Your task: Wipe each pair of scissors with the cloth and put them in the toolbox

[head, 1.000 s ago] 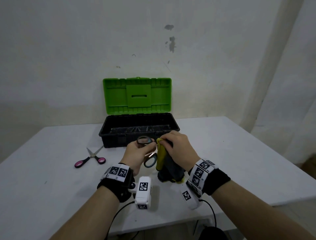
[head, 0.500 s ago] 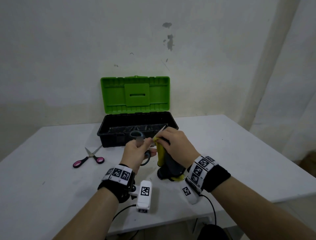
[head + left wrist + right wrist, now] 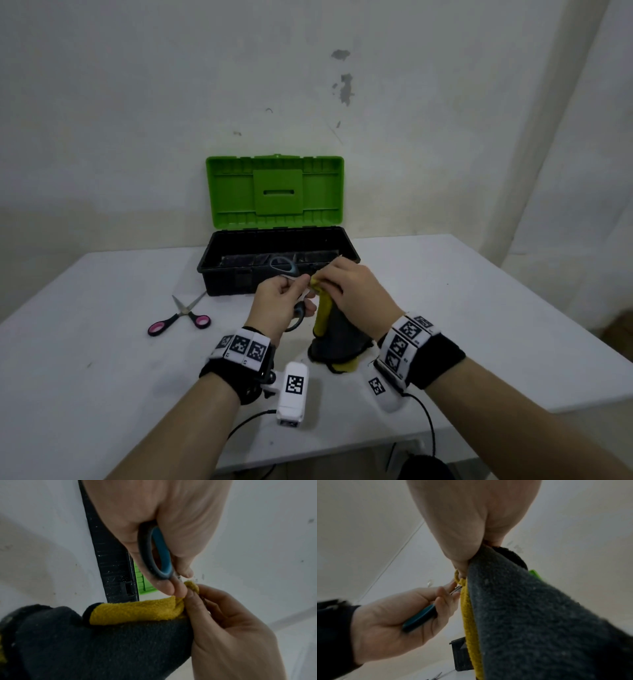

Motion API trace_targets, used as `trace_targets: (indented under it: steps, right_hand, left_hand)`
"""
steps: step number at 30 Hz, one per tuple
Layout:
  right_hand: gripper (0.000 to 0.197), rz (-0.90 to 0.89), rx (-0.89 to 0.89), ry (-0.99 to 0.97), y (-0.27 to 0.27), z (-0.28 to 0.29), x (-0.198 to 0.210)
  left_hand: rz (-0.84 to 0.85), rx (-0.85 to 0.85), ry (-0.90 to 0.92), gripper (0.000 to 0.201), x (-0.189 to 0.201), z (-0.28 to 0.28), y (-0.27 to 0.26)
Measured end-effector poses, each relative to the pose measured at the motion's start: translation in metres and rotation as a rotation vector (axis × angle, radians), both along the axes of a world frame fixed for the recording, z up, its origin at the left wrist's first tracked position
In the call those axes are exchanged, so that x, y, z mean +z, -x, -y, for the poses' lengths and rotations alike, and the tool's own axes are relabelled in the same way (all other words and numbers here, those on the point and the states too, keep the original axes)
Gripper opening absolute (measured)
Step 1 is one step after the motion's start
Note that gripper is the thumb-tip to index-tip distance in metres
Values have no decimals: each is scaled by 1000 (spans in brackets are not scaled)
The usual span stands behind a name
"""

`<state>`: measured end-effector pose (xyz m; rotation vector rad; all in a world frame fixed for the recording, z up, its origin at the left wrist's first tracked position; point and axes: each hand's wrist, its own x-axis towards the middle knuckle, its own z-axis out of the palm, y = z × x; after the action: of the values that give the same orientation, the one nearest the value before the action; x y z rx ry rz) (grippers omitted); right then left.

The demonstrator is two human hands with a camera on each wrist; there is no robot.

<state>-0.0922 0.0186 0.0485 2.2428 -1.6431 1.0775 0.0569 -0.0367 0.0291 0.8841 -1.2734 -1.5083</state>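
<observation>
My left hand (image 3: pixel 286 301) grips the blue-handled scissors (image 3: pixel 283 267) by their handles (image 3: pixel 158 555), just in front of the toolbox. My right hand (image 3: pixel 352 291) pinches the dark grey and yellow cloth (image 3: pixel 337 330) around the blades, which are hidden inside the fold. The cloth (image 3: pixel 133 610) hangs down to the table. In the right wrist view the left hand (image 3: pixel 412 609) holds the scissors (image 3: pixel 419 618) against the cloth (image 3: pixel 530 615). The open toolbox (image 3: pixel 236 274), black with a raised green lid (image 3: pixel 274 192), stands behind my hands.
A second pair of scissors with pink handles (image 3: pixel 180 317) lies open on the white table (image 3: pixel 479 308), left of my hands and in front of the toolbox's left corner. The wall stands close behind the toolbox. The table's near edge runs below my wrists.
The left hand has turned the blue-handled scissors and lifted them slightly towards the toolbox, while the right hand has kept the cloth pinched over the blades.
</observation>
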Motion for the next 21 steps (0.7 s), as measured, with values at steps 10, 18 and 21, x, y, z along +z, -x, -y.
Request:
trace_targets:
  steps: [10,18,21]
  right_hand:
    - [14,131,-142,-20,12,0,11]
    - [14,83,-124,12,5,12,2]
    - [13,182,-218,22,19,15,10]
  left_hand:
    - [84,103,88,25,-6,6,-6]
    - [140,52,168,26,-9,1,-7]
    - [167,79,160,27,-12,3,-12]
